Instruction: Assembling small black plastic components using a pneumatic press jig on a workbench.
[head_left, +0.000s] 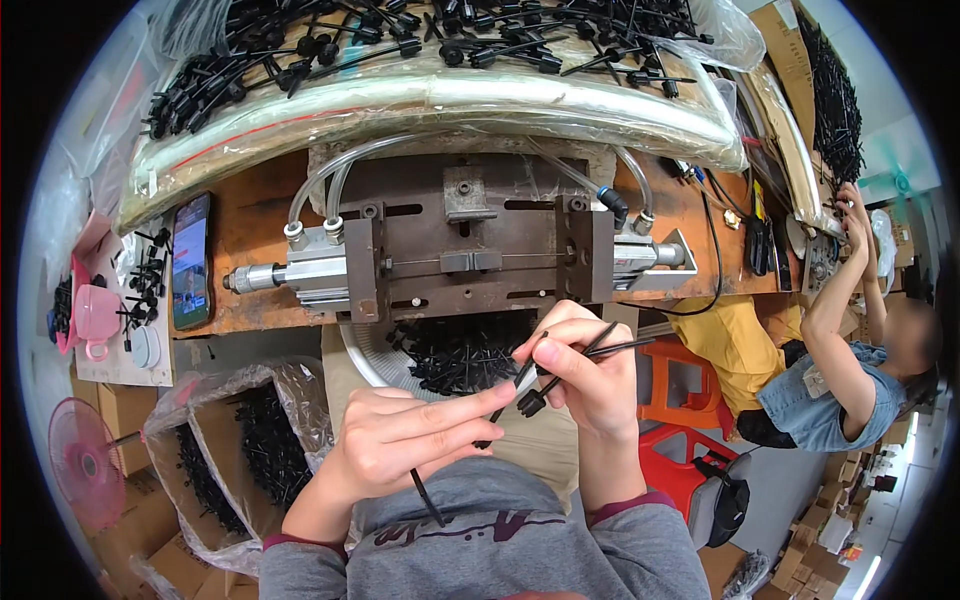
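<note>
My left hand (390,445) is closed with a thin black plastic rod (428,500) in its fingers, one end sticking out below the palm. Close beside it, my right hand (585,375) pinches several black plastic rods (618,347), one of which ends in a toothed head (530,403). The fingertips of both hands nearly meet around these parts. A small pale piece shows between them, too small to name. Under the hands, on my lap, a white round basket (365,360) holds a heap of similar black rods (460,350).
Ahead, a brown metal fixture (420,285) with air cylinders and clear hoses (318,185) stands on the wooden bench. Behind it lies a plastic-wrapped tray edge (430,95) heaped with black parts. A phone (192,260) rests left; a co-worker (840,370) sits right, near orange and red stools.
</note>
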